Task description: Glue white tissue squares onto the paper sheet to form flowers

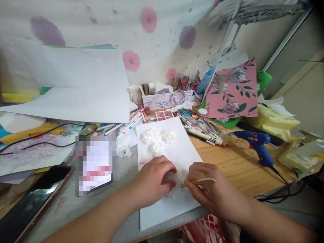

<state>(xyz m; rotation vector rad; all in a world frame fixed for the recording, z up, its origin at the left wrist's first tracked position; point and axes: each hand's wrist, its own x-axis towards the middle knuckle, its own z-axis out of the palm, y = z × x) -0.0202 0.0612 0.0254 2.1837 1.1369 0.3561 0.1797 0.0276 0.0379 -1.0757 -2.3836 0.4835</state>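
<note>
Wooden stick juts from curled right hand.

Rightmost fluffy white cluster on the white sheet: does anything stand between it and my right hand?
Nothing visible does. Between your right hand, which holds a slim pale stick, and the rightmost fluffy white cluster, only the flat white paper sheet shows; your left hand sits left of that path.

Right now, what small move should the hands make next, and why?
Probably ease the wooden stick slightly toward the pale material on the white sheet: the right hand grips the stick beside that material, and the left hand curls close on the other side, seemingly well placed to steady it.
</note>
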